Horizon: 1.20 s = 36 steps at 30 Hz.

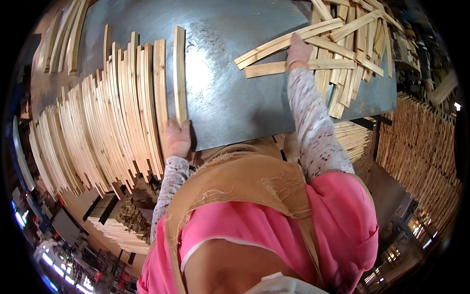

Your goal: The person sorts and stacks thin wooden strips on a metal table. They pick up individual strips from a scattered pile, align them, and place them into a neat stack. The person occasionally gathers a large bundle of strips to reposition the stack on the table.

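Observation:
My left hand [178,138], in a pinkish glove, is closed around the near end of a pale wooden strip [179,73] at the table's front edge. This strip lies lengthwise, slightly apart from a long row of similar strips [105,122] to its left. My right hand [298,50], gloved too, reaches out to the far right, its fingers closed over a slanting wooden strip [264,51] at the edge of a jumbled strip pile [360,44]. Another strip [267,70] lies beneath that wrist. The undersides of the right fingers are hidden.
The grey metal tabletop [235,108] carries all these strips. More strips [63,36] lie at the far left. Stacked wood stands below the table at the left [122,228], and a tall stack [416,157] rises at the right.

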{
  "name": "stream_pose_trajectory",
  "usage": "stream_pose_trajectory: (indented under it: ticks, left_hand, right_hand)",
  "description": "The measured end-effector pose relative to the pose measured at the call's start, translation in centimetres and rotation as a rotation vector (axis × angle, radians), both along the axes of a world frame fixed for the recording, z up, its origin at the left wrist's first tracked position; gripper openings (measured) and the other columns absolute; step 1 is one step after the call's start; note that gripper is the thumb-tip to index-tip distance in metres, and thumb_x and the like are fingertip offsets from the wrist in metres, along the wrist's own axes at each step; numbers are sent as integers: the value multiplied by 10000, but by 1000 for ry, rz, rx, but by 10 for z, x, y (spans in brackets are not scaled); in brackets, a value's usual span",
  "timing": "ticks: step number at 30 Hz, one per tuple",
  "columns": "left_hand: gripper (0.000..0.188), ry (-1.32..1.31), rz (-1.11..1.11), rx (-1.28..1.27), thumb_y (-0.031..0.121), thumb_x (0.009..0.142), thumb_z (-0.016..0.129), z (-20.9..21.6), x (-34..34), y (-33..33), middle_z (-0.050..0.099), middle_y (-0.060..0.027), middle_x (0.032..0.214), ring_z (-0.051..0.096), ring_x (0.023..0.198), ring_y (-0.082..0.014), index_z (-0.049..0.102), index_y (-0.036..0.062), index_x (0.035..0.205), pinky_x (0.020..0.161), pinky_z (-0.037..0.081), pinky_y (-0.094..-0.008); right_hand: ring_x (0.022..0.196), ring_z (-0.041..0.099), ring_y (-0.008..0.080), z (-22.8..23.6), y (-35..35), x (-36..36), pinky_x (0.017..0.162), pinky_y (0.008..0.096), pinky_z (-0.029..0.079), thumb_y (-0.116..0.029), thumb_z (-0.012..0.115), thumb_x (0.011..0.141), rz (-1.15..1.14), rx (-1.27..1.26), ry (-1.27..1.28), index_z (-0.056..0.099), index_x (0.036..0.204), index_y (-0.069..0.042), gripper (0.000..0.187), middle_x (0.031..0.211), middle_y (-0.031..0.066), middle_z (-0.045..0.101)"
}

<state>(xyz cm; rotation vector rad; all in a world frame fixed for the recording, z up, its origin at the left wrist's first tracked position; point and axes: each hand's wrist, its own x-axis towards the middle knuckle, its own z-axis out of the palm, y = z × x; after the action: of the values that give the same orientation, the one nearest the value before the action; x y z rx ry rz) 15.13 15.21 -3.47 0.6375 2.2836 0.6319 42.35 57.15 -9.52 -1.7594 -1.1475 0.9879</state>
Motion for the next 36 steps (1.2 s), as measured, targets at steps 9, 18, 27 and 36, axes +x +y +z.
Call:
stream_pose_trajectory:
  ticks: [9,18,27,36]
  left_hand:
    - [395,563,-179,-288,315,964,745,1,-15,-79,430,-143,1688,610,1342,-380,675,117,1297,1057,531,-479]
    - [689,666,-319,-191,403,962,708,2,-30,-94,473,-194,1635,416,1522,-394,540,83,1548,1280,296,-510]
    - [801,568,-204,-152,339,930,755,-4,-21,-87,386,-185,1701,343,1571,-409,448,92,1627,1303,252,-540]
    - [681,-536,-204,562,391,1085,621,-5,118,168,550,-241,1576,509,1481,-315,457,-44,1583,1233,391,-383]
  right_hand:
    - [948,731,332,30,-92,-74,888,420,598,-237,757,1013,416,119,160,603,1277,7,391,1061,161,744]
    - [1215,685,436,75,-311,-249,1057,522,549,-392,626,1011,1533,-260,-177,327,1597,77,808,1398,338,625]
    - [1340,577,378,98,-80,70,1152,503,447,-177,683,862,1109,494,-1172,606,1447,-51,603,1380,190,658]
    - [1178,690,442,99,-12,-12,1029,522,527,-523,575,1046,1294,98,-528,719,1319,-69,549,1270,211,753]
